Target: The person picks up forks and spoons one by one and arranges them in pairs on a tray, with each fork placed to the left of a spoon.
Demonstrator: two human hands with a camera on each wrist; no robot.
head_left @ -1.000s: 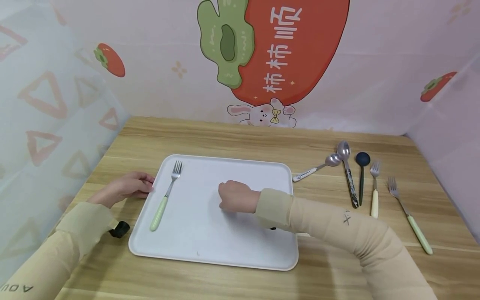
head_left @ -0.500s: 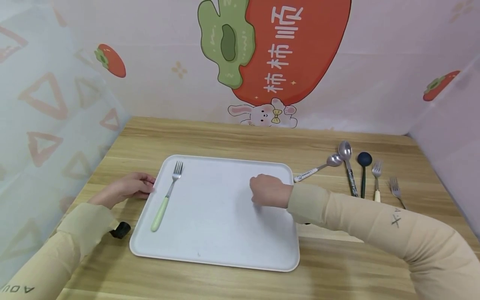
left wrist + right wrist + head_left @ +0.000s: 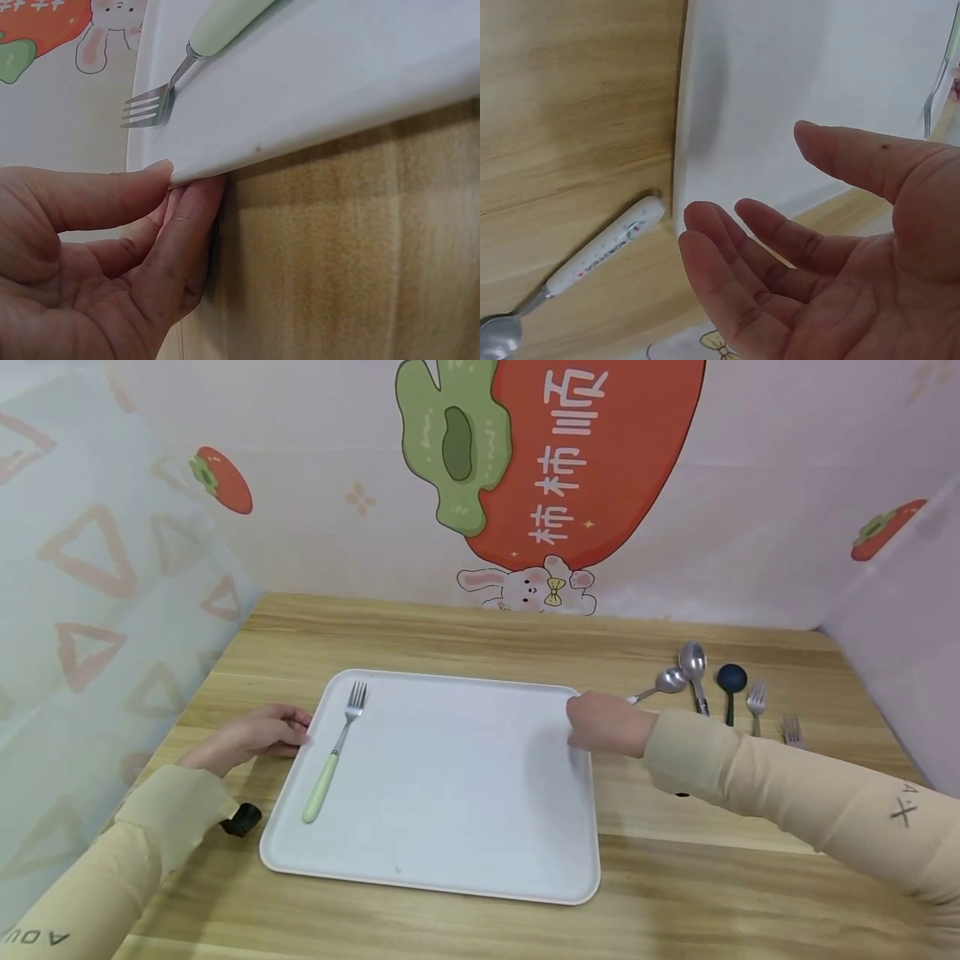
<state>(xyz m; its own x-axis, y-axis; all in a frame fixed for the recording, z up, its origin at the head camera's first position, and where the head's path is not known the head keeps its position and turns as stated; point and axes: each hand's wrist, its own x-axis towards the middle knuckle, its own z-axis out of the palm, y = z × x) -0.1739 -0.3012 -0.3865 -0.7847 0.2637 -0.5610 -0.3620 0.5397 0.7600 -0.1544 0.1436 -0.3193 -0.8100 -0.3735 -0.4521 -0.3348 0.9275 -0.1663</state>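
Note:
A white rectangular tray lies on the wooden table, and a fork with a pale green handle rests along its left side. My left hand pinches the tray's left rim; the left wrist view has the thumb on top and the fingers beneath the edge. Above the tray's right edge is my right hand, with nothing in it. The right wrist view shows its fingers relaxed and the thumb apart. Just past the tray's edge lies a spoon with a white printed handle, its handle partly hidden in the head view.
Right of the tray lie a larger metal spoon, a dark round-headed spoon and two forks, one fork beside another fork. The right sleeve covers their handles. A printed cloth wall stands behind the table.
My right hand has moved right, from over the middle of the tray to its right edge, with the sleeve now covering more of the cutlery. My left hand and the green-handled fork have stayed put.

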